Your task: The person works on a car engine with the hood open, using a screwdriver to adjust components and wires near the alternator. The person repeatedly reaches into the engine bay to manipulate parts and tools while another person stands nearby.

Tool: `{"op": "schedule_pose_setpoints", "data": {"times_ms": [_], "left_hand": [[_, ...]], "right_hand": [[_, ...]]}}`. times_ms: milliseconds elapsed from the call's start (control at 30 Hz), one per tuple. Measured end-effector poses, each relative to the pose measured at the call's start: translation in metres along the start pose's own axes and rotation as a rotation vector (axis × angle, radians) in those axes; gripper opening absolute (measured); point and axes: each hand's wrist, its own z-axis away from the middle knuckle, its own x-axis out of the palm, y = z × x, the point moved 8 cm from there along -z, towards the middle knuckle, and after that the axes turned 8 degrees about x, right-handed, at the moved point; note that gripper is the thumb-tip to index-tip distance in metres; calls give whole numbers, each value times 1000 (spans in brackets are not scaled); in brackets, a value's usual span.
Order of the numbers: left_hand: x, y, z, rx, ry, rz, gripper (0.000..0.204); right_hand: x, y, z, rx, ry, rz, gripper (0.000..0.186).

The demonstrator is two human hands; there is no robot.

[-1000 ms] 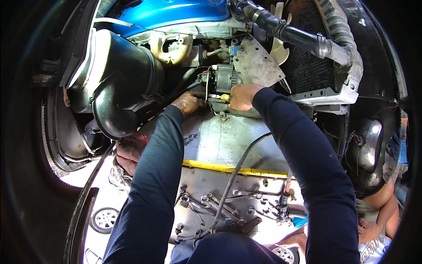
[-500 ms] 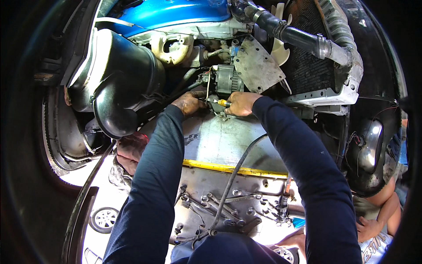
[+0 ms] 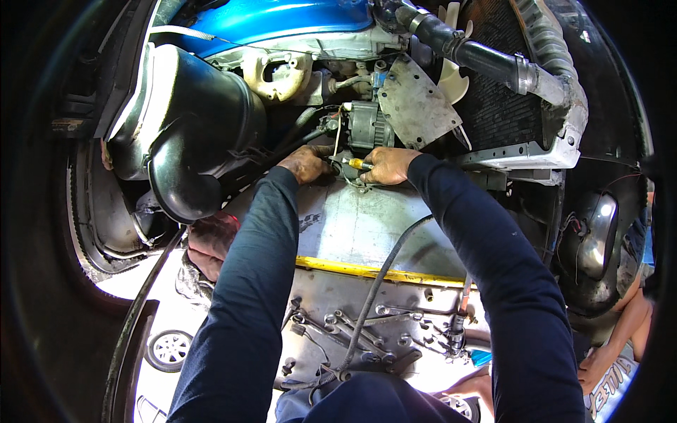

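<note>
The yellow-handled tool [image 3: 360, 164] lies within the right hand's grip, just below the alternator [image 3: 364, 125], its narrow end pointing left toward the other hand; the tip is too small to make out. The right hand [image 3: 388, 167] is clamped on that handle, fingers curled together around it. The left hand [image 3: 306, 165] sits just across a small gap, its fingers bent in against the parts under the alternator; whether they pinch anything cannot be told. A thin pale wire [image 3: 338, 132] runs down between the hands, on the alternator's left side.

Above and right, a drilled metal plate [image 3: 417, 106] stands tilted close to the alternator, partly covering the fan [image 3: 453, 82]; the radiator [image 3: 499, 84] is behind, with a black radiator hose [image 3: 488, 62] crossing over it. A bulky black air duct [image 3: 201, 113] crowds the left side, and the blue engine cover [image 3: 278, 27] is at the top. Below the hands is a grey panel [image 3: 345, 222] with a yellow edge, crossed by a ribbed conduit [image 3: 372, 304]; several wrenches [image 3: 356, 331] lie beyond that edge, between the forearms.
</note>
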Motion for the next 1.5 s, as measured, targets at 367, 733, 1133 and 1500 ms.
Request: {"op": "schedule_pose_setpoints", "data": {"times_ms": [367,733,1133,1500], "left_hand": [[-1,24,11,46,36,-76,57],[0,15,6,21,25,-26,53],[4,12,-19,111,320,-380,45],[10,28,0,15,447,-227,41]], "right_hand": [[5,-4,-2,-101,139,-12,53],[4,-7,0,-152,172,-22,48],[17,-6,0,-179,268,182,42],[19,0,12,64,289,15,44]]}}
